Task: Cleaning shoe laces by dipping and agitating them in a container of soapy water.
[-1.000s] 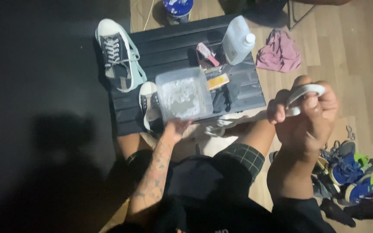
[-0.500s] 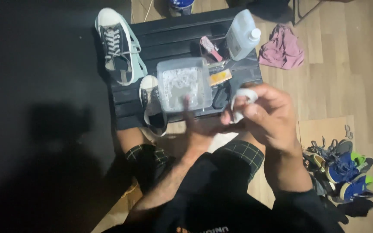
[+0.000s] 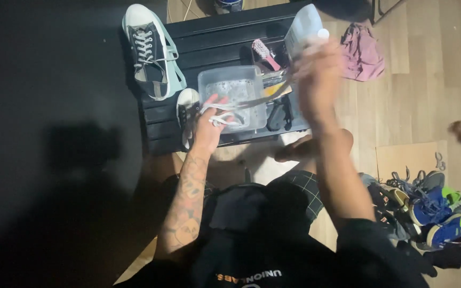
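The left hand (image 3: 211,121) pinched one end of a white shoelace (image 3: 241,104) at the near edge of the clear plastic tub (image 3: 230,88) on the black tabletop (image 3: 214,42). The right hand (image 3: 316,80), blurred, had its fingers closed on the other end, stretching the lace taut above the tub, beside a black sneaker (image 3: 148,53)

A black slatted worktop (image 3: 214,37) carries a sneaker (image 3: 148,50) far left, a clear tub (image 3: 232,96) centre, a brush (image 3: 265,53) behind.
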